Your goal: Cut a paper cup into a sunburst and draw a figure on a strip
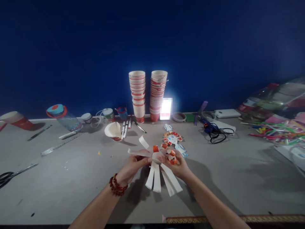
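A paper cup cut into strips (156, 178) is held between both hands above the middle of the table. Several white strips fan down toward me, others stick out to the left, and some at the right are rolled into orange curls. My left hand (131, 165), with a red bead bracelet at its wrist, pinches the cup's left side. My right hand (181, 167) grips its right side by the curls; its fingertips are partly hidden. Just beyond lies a finished-looking paper figure (172, 138) with a drawn face, a curled red-and-white fringe and blue-and-white pieces.
Two tall stacks of paper cups (137, 95) stand by the wall beside a bright phone screen (166, 109). A cup (112, 130), markers (125, 129) and a bottle (65, 117) are left; scissors (14, 175) lie far left. Black cable (216, 133) and colourful sticks (281, 130) lie right.
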`<state>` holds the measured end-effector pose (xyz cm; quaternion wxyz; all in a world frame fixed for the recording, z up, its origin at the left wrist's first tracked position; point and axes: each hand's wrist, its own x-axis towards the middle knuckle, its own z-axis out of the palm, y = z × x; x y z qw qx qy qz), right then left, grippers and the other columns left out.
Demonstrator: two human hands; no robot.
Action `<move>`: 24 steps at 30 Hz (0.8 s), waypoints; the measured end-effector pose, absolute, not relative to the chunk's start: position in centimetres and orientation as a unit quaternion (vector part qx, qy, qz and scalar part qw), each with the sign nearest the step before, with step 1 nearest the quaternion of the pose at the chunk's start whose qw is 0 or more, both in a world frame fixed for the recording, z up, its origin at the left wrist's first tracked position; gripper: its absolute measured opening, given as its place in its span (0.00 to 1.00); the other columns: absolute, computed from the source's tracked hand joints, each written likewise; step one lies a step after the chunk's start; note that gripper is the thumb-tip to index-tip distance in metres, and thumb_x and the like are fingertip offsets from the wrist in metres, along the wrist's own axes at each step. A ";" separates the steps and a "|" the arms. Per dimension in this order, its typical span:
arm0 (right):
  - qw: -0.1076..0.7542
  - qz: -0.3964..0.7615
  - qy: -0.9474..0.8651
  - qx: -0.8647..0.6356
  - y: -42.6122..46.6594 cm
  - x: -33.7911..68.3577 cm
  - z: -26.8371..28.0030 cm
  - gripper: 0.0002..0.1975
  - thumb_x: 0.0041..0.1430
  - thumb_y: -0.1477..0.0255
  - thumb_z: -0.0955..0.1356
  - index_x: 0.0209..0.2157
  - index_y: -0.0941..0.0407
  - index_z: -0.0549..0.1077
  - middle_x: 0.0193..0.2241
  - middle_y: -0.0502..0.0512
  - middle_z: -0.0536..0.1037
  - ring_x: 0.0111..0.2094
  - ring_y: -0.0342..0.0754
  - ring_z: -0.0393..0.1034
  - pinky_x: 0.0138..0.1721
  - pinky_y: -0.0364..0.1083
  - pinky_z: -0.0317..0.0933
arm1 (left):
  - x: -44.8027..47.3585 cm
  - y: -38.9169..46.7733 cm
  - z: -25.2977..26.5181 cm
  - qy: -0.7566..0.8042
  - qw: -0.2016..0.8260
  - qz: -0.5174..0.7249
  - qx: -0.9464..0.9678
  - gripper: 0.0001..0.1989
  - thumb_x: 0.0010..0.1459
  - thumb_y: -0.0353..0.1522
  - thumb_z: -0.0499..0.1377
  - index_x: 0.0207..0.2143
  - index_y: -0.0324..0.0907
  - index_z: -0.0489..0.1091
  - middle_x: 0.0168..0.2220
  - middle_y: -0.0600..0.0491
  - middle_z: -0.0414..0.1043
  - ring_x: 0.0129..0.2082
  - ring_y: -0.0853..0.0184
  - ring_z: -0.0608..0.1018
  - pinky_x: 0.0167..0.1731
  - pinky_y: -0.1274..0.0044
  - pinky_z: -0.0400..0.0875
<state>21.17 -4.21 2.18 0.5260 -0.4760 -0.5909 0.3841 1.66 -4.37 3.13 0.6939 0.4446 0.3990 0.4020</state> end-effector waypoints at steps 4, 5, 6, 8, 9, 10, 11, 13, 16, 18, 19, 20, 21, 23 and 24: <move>0.563 0.346 -0.593 -0.460 -4.4 21.3 1.3 0.22 0.45 0.53 0.76 0.38 0.53 0.76 0.32 0.57 0.80 0.34 0.53 0.77 0.36 0.51 0.73 | 1.7 -4.5 3.7 0.402 0.663 0.392 0.494 0.15 0.51 0.40 0.68 0.38 0.39 0.78 0.40 0.48 0.79 0.44 0.59 0.77 0.46 0.72 0.69; 0.558 0.331 -0.613 -0.451 -4.4 21.4 1.2 0.20 0.46 0.56 0.76 0.38 0.52 0.76 0.33 0.57 0.80 0.35 0.53 0.76 0.38 0.51 0.73 | 1.7 -4.5 3.8 0.404 0.650 0.397 0.507 0.14 0.52 0.39 0.67 0.38 0.39 0.78 0.40 0.48 0.79 0.44 0.59 0.77 0.46 0.72 0.69; 0.550 0.315 -0.638 -0.438 -4.4 21.5 1.2 0.17 0.48 0.59 0.75 0.38 0.52 0.76 0.34 0.57 0.80 0.36 0.53 0.76 0.39 0.51 0.73 | 1.7 -4.5 3.9 0.401 0.642 0.398 0.518 0.14 0.52 0.39 0.67 0.38 0.40 0.78 0.40 0.48 0.79 0.44 0.59 0.77 0.46 0.72 0.69; 0.531 0.280 -0.687 -0.409 -4.3 21.8 1.3 0.11 0.51 0.65 0.74 0.38 0.52 0.77 0.34 0.57 0.80 0.37 0.53 0.76 0.41 0.51 0.72 | 1.8 -4.5 4.1 0.385 0.648 0.392 0.527 0.14 0.54 0.39 0.66 0.40 0.40 0.77 0.42 0.48 0.78 0.44 0.59 0.77 0.46 0.72 0.69; 0.526 0.265 -0.702 -0.401 -4.2 21.9 1.4 0.10 0.52 0.67 0.73 0.38 0.51 0.77 0.35 0.57 0.80 0.38 0.54 0.76 0.42 0.52 0.71 | 1.8 -4.5 4.1 0.377 0.657 0.387 0.527 0.15 0.53 0.39 0.66 0.41 0.40 0.77 0.42 0.47 0.78 0.45 0.59 0.76 0.47 0.71 0.69; 0.524 0.255 -0.707 -0.400 -4.1 22.0 1.4 0.10 0.52 0.68 0.73 0.38 0.51 0.77 0.35 0.57 0.80 0.39 0.54 0.76 0.43 0.52 0.71 | 1.9 -4.5 4.1 0.373 0.664 0.382 0.524 0.16 0.53 0.39 0.66 0.42 0.40 0.76 0.43 0.47 0.78 0.45 0.59 0.76 0.47 0.71 0.69; 0.526 0.251 -0.704 -0.406 -4.1 22.0 1.3 0.10 0.52 0.69 0.73 0.39 0.51 0.77 0.36 0.57 0.80 0.39 0.54 0.76 0.44 0.53 0.71 | 2.0 -4.5 4.0 0.374 0.668 0.379 0.520 0.17 0.52 0.39 0.67 0.42 0.40 0.76 0.42 0.47 0.78 0.45 0.59 0.76 0.46 0.72 0.69; 0.533 0.262 -0.685 -0.423 -4.0 22.0 0.9 0.10 0.52 0.68 0.73 0.38 0.51 0.77 0.36 0.58 0.81 0.40 0.55 0.76 0.44 0.52 0.71 | 2.2 -4.6 3.8 0.391 0.662 0.382 0.513 0.17 0.50 0.39 0.68 0.40 0.39 0.76 0.40 0.47 0.78 0.41 0.61 0.77 0.42 0.73 0.70; 0.557 0.283 -0.653 -0.429 -4.1 21.6 -0.1 0.13 0.51 0.67 0.73 0.40 0.52 0.76 0.38 0.58 0.80 0.39 0.53 0.76 0.41 0.50 0.73 | 2.5 -4.5 3.5 0.400 0.652 0.396 0.508 0.16 0.48 0.38 0.68 0.38 0.39 0.76 0.37 0.48 0.77 0.37 0.63 0.76 0.38 0.74 0.70; 0.576 0.288 -0.632 -0.431 -4.2 21.4 -0.6 0.15 0.51 0.67 0.74 0.42 0.52 0.75 0.38 0.58 0.80 0.39 0.52 0.77 0.40 0.50 0.73 | 2.7 -4.5 3.4 0.392 0.645 0.411 0.511 0.15 0.49 0.38 0.67 0.39 0.40 0.76 0.38 0.49 0.78 0.38 0.63 0.76 0.40 0.74 0.70; 0.581 0.293 -0.623 -0.434 -4.2 21.3 -0.7 0.16 0.51 0.67 0.74 0.43 0.52 0.74 0.38 0.57 0.80 0.38 0.51 0.77 0.40 0.49 0.73 | 2.7 -4.5 3.4 0.387 0.638 0.419 0.517 0.15 0.50 0.39 0.67 0.39 0.40 0.77 0.38 0.49 0.78 0.39 0.62 0.76 0.41 0.74 0.70; 0.583 0.300 -0.615 -0.437 -4.3 21.2 -0.7 0.17 0.51 0.66 0.74 0.43 0.52 0.74 0.38 0.57 0.81 0.38 0.51 0.77 0.40 0.49 0.73 | 2.7 -4.5 3.3 0.386 0.627 0.424 0.527 0.15 0.51 0.39 0.66 0.39 0.40 0.77 0.38 0.48 0.78 0.40 0.62 0.77 0.42 0.73 0.71; 0.580 0.311 -0.610 -0.441 -4.3 21.1 -0.6 0.16 0.51 0.65 0.74 0.42 0.52 0.75 0.37 0.57 0.81 0.37 0.51 0.77 0.40 0.49 0.73 | 2.7 -4.5 3.4 0.388 0.615 0.427 0.537 0.14 0.52 0.40 0.66 0.38 0.40 0.77 0.38 0.48 0.78 0.40 0.61 0.77 0.42 0.73 0.71; 0.562 0.339 -0.610 -0.444 -4.3 21.1 -0.2 0.15 0.51 0.63 0.74 0.41 0.53 0.75 0.36 0.57 0.81 0.36 0.51 0.78 0.39 0.49 0.73 | 2.6 -4.5 3.4 0.400 0.590 0.428 0.555 0.14 0.53 0.41 0.65 0.36 0.40 0.78 0.36 0.48 0.79 0.39 0.60 0.78 0.41 0.73 0.72; 0.556 0.351 -0.609 -0.444 -4.3 21.1 0.0 0.15 0.51 0.62 0.74 0.39 0.53 0.76 0.36 0.58 0.81 0.36 0.51 0.78 0.39 0.49 0.73 | 2.6 -4.6 3.4 0.408 0.577 0.428 0.563 0.14 0.53 0.41 0.65 0.36 0.40 0.78 0.35 0.48 0.79 0.38 0.60 0.78 0.41 0.73 0.72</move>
